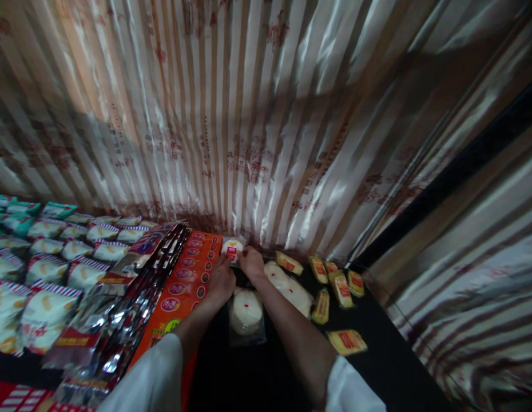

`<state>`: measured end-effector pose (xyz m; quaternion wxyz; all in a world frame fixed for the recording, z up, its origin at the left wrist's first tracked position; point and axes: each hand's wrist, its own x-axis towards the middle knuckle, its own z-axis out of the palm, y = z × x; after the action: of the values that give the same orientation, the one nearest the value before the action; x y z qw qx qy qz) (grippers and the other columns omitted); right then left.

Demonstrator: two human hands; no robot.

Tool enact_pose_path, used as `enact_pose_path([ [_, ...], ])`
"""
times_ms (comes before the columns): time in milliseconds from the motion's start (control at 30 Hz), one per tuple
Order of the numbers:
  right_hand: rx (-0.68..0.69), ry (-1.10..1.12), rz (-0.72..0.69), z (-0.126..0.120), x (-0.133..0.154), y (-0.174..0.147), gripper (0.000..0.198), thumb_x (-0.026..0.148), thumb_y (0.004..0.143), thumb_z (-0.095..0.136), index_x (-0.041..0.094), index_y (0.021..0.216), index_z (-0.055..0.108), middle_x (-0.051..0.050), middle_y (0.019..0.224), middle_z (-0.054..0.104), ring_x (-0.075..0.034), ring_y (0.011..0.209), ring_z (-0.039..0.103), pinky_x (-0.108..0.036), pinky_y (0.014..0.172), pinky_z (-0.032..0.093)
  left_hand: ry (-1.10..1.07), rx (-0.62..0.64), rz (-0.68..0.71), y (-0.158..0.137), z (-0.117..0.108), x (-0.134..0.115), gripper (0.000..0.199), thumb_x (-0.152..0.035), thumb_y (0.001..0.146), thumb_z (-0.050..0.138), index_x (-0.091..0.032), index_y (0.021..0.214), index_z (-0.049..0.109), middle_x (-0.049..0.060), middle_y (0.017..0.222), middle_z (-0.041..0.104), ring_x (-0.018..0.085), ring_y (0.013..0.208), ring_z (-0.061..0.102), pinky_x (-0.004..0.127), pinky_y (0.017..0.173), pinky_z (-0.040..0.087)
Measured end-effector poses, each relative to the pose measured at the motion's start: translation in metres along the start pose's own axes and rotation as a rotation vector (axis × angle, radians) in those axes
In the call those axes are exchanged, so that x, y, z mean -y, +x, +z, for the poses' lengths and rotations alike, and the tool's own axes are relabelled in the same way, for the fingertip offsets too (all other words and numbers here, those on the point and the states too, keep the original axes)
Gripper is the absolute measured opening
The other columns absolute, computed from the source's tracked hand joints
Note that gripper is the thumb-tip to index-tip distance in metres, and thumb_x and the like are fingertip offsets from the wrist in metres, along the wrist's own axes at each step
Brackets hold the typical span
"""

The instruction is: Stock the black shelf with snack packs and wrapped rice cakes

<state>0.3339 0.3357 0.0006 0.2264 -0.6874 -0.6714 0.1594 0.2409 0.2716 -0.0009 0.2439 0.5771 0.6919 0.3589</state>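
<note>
Near the curtain, at the back of the black tabletop [223, 366], both my hands are at a clear packet [232, 245] with a round white flat item inside and a red label. My left hand [221, 279] has its fingers closed at the packet's near left edge. The fingers of my right hand [251, 263] pinch its right side. Between my forearms lies another clear packet [246, 312] of round white flat pieces with a small red mark. More round white packets [298, 296] lie partly behind my right forearm.
Several small yellow packets [342, 289] with red labels lie scattered to the right. On the left are an orange printed sheet [189, 266], a stack of shiny dark-red packets [139, 303], rows of white bags [49, 315] and green bags [58, 210]. A striped plastic curtain [249, 126] hangs behind.
</note>
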Motion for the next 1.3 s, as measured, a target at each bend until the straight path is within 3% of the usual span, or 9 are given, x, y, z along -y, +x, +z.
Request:
enact_pose_path([
  [233,0.073,-0.131,-0.030,0.003,0.005,0.008,0.028,0.032,0.084,0.049,0.014,0.097,0.065,-0.015,0.093,0.069,-0.023,0.090,0.064,-0.029,0.073,0.045,0.078,0.059,0.017,0.004,0.007,0.006,0.049,-0.001,0.073,0.041,-0.005,0.120,0.055,0.018,0.131,0.051,0.025,0.125,0.043,0.035,0.107,0.031],
  [533,0.111,-0.204,0.008,0.000,0.007,0.004,0.035,0.039,0.086,0.046,0.012,0.106,0.056,-0.018,0.099,0.066,-0.026,0.094,0.063,-0.033,0.074,0.045,0.085,0.070,0.057,0.008,0.008,0.010,0.046,0.001,0.073,0.039,-0.009,0.111,0.061,0.014,0.125,0.056,0.022,0.120,0.048,0.033,0.105,0.033],
  [700,0.030,-0.204,-0.028,-0.001,0.007,0.000,0.034,0.034,0.086,0.047,0.010,0.110,0.052,-0.016,0.109,0.059,-0.023,0.094,0.062,-0.029,0.075,0.045,0.179,0.107,0.067,0.006,0.007,0.008,0.048,0.000,0.074,0.037,-0.006,0.118,0.056,0.015,0.129,0.052,0.020,0.124,0.044,0.031,0.107,0.031],
  [800,-0.034,-0.188,-0.117,-0.007,0.006,-0.008,0.031,0.030,0.087,0.046,0.012,0.111,0.053,-0.014,0.111,0.056,-0.022,0.096,0.059,-0.029,0.079,0.044,0.233,0.088,0.084,0.001,0.004,0.006,0.048,0.000,0.076,0.037,-0.006,0.119,0.054,0.014,0.131,0.051,0.018,0.126,0.041,0.027,0.108,0.028],
  [1000,0.052,-0.092,-0.330,-0.032,-0.006,-0.048,0.029,0.013,0.086,0.038,0.014,0.107,0.058,-0.010,0.101,0.061,-0.017,0.094,0.058,-0.026,0.084,0.042,0.276,0.136,0.011,-0.029,-0.015,-0.003,0.040,-0.009,0.080,0.039,-0.012,0.115,0.058,0.013,0.118,0.061,0.020,0.111,0.055,0.029,0.095,0.041],
  [1300,0.202,-0.152,-0.466,-0.052,-0.035,-0.129,0.034,0.008,0.081,0.041,0.014,0.107,0.062,-0.012,0.111,0.063,-0.021,0.108,0.053,-0.031,0.093,0.040,0.258,0.371,-0.119,-0.076,-0.032,-0.011,0.040,-0.016,0.081,0.040,-0.011,0.119,0.053,0.016,0.117,0.061,0.023,0.110,0.056,0.029,0.089,0.042],
])
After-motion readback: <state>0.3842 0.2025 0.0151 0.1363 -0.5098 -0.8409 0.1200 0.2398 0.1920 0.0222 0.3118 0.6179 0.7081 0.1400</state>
